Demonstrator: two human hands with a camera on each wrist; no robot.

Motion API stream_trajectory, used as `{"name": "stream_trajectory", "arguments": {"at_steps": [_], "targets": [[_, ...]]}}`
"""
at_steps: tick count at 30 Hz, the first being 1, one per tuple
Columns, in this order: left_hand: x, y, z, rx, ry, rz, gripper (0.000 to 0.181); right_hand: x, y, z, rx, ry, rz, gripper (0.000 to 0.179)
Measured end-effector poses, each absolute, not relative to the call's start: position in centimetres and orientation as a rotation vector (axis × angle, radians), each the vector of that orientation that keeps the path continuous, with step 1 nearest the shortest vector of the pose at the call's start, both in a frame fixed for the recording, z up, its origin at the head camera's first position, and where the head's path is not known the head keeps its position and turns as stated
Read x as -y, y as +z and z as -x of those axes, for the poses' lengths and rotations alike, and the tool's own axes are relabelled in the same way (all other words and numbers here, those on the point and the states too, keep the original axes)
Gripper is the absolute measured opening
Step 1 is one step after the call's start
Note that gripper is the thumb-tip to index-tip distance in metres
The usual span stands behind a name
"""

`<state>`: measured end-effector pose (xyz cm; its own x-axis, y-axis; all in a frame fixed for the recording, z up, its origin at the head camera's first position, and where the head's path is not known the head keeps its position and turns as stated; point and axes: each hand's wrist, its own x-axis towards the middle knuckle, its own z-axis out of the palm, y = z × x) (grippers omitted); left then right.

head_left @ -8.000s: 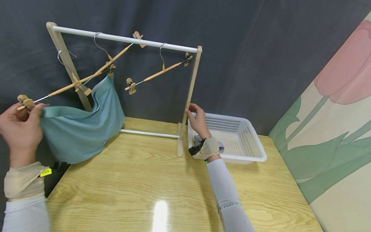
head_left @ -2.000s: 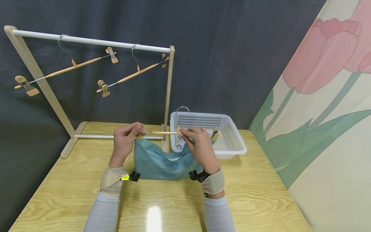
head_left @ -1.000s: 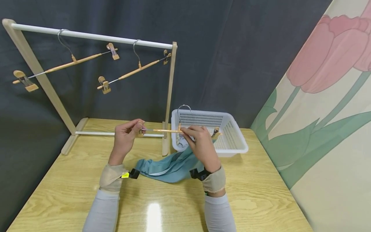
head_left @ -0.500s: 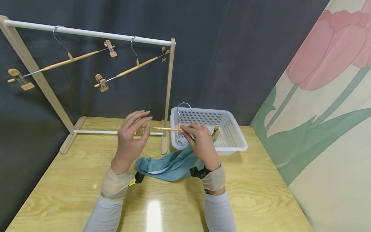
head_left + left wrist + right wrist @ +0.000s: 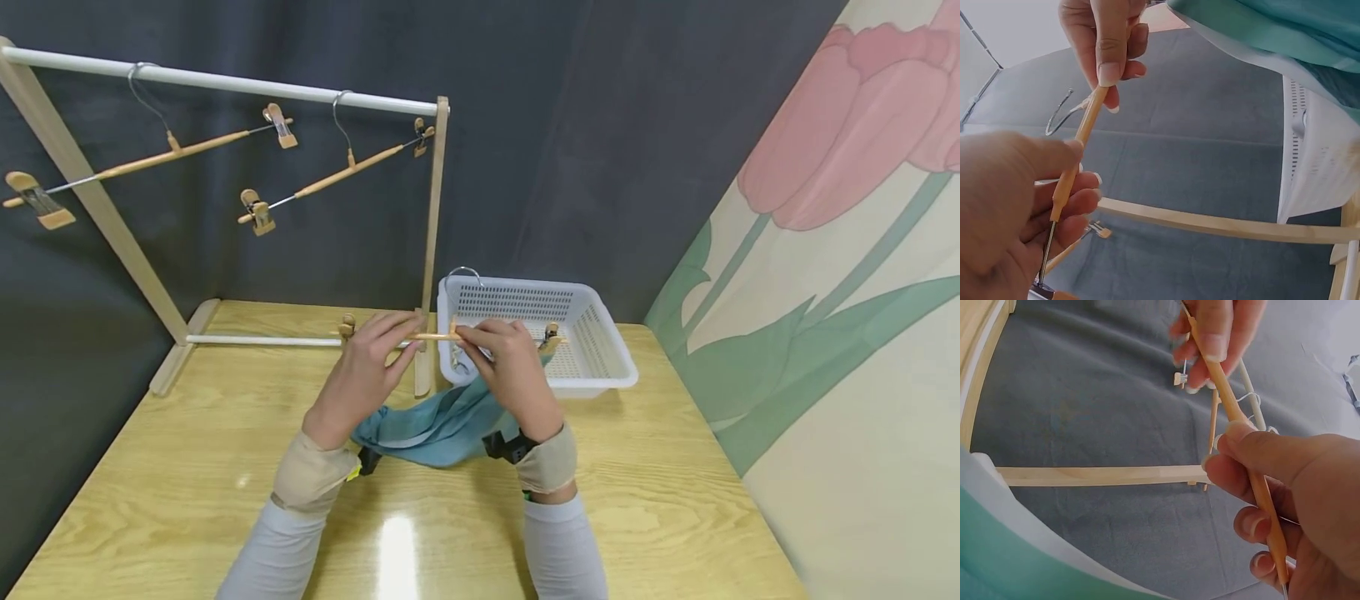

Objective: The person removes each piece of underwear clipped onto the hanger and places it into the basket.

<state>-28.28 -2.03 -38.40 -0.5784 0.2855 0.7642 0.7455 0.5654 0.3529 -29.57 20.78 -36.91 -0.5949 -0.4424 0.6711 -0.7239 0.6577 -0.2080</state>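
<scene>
A wooden clip hanger [image 5: 435, 337] is held level above the table, its metal hook upward. My left hand [image 5: 363, 367] pinches the bar left of the hook, thumb on one side and fingertips on the other. Close to the hook's base, my right hand [image 5: 513, 367] grips the same bar between thumb and fingers. The left clip [image 5: 347, 327] has no cloth in it. From the right clip [image 5: 551, 337] hangs a teal garment [image 5: 442, 429], its loose end drooping to the left beneath my hands. Part of the garment is hidden behind my right hand.
Behind to the left stands a wooden rack with a white rail [image 5: 225, 83], carrying two bare clip hangers [image 5: 180, 150]. A white perforated basket [image 5: 592, 383] with a pale item inside sits behind my right hand. Dark cloth backs the table [image 5: 660, 467].
The hanger came from the rack's left side to above the table. Its left clip let go of the garment, whose left end dropped. My left hand moved from that clip to the bar.
</scene>
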Motion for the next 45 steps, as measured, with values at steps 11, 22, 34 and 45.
{"name": "stream_trajectory", "arguments": {"at_steps": [11, 22, 34, 45], "targets": [[2.8, -38.6, 28.9, 2.117, -0.897, 0.845, 0.019, -20.6, -36.6, 29.5, 2.329, 0.775, -0.892, 0.025], [3.9, -38.5, 29.0, 2.082, -0.881, 0.807, 0.019, -22.5, -35.3, 28.6, 2.115, 0.879, -0.886, 0.025], [4.8, -38.7, 29.2, 2.013, -0.875, 0.808, 0.017, -25.9, -35.0, 28.2, 2.149, 0.914, -0.733, 0.032], [5.2, -38.9, 29.4, 2.029, -0.898, 0.802, 0.019, -26.2, -35.1, 28.7, 2.281, 0.964, -0.663, 0.037]]}}
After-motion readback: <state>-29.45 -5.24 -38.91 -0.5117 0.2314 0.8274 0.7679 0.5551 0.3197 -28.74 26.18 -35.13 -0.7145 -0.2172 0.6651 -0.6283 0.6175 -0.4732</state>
